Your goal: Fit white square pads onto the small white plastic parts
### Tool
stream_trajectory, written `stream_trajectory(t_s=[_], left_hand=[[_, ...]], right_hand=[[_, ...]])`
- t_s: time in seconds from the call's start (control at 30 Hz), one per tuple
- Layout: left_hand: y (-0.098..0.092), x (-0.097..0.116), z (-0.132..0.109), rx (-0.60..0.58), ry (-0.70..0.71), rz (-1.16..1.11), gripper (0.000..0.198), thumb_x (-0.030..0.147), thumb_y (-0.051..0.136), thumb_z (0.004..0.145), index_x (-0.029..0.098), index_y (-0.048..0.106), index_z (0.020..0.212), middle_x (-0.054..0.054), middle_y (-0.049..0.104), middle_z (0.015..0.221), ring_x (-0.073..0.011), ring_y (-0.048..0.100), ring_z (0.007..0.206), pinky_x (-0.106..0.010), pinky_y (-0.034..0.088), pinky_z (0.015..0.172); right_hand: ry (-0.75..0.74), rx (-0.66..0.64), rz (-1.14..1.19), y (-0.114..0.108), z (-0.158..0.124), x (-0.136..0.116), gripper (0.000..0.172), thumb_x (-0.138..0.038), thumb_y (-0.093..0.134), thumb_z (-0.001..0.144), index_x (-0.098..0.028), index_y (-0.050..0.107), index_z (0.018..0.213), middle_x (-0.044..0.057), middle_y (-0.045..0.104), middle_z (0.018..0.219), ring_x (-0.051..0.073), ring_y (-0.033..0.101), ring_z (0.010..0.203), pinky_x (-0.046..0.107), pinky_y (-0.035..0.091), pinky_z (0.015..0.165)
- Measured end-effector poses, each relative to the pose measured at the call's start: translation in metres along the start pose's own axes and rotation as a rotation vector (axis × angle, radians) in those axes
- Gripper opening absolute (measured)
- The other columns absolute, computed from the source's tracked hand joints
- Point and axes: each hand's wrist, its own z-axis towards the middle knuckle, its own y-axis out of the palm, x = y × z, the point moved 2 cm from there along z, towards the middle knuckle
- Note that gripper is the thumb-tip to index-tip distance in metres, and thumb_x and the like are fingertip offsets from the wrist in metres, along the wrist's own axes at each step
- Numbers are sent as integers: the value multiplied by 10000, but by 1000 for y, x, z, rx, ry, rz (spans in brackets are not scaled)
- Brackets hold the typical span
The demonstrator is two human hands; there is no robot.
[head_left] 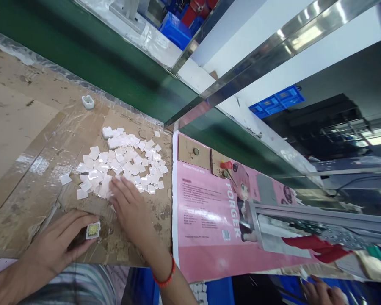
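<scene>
My left hand holds a small white square box near the front edge of the cardboard-covered table, pinched between thumb and fingers. Fine yellow bits show inside that box, which faces up. To its right, my right hand reaches over the near side of a loose heap of thin white square pieces. Its fingers are stretched out and the tips touch the pieces; whether one lies under them is hidden. A red band circles my right wrist.
Another small white box stands at the back left. A pink printed mat covers the table on the right, bearing cardboard pieces. A green panel borders the back. Someone else's hand shows at bottom right.
</scene>
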Motion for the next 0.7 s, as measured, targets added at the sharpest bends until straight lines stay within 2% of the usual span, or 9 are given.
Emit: stream_trajectory(t_s=[0.1,0.17,0.27,0.37,0.47,0.53,0.6,0.67,0.7], left_hand=[[-2,3,2,-12,11,-8,215,237,493,1019,241,539,1230,-25,672,1061,-168,667,956,-235,529,890],[-2,6,3,-21,9,6,211,233,487,1025,243,532,1231,-28,665,1070,-173,659,968,-249,514,905],[-1,8,3,-26,4,33,202,288,450,1045,235,537,1219,-33,662,1075,-179,653,978,-261,498,927],[2,8,2,-37,35,66,218,291,432,1050,217,535,1227,-39,662,1082,-176,652,989,-250,499,937],[4,9,2,-73,41,64,242,300,406,1060,216,518,1257,-38,653,1112,-163,641,1034,-234,493,971],[4,11,2,-99,8,23,249,328,424,1056,231,518,1265,-37,630,1166,-159,626,1085,-233,484,1006],[0,17,1,-70,-25,-38,266,393,482,1031,251,541,1248,-46,602,1211,-177,616,1118,-258,499,1020],[-6,25,-1,-8,-57,-132,271,432,536,1002,284,571,1227,-45,613,1184,-190,638,1085,-279,539,991],[-8,29,-2,15,-81,-202,244,415,531,1007,305,584,1218,-36,636,1133,-181,661,1034,-264,568,940]], right_hand=[[-77,70,-28,-4,-32,-8,328,-133,403,1007,-178,596,1268,42,649,1336,202,525,1318,398,451,1143],[-47,166,-40,-11,-48,-6,284,-117,443,989,-205,650,1162,52,667,1289,208,555,1268,412,471,1115],[101,338,-38,-22,-61,-3,272,-91,503,952,-204,671,1133,102,682,1110,219,622,1072,379,581,902],[225,408,51,-25,-65,-9,314,-92,508,947,-207,643,1207,76,665,922,179,646,855,285,597,717],[449,463,376,-22,-70,-22,273,-165,612,903,-305,674,1130,8,714,870,148,680,745,225,594,648],[676,475,731,-13,-76,-31,187,-253,687,863,-346,713,1023,-22,737,827,136,691,687,202,584,602],[850,438,1084,1,-82,-43,94,-356,729,836,-332,745,925,-22,723,727,131,675,601,193,556,523],[915,386,1310,18,-86,-55,152,-444,736,819,-304,754,876,-19,677,612,133,622,487,201,506,422],[909,359,1339,25,-88,-60,193,-478,720,824,-296,751,880,-19,657,578,138,597,446,214,488,388]])
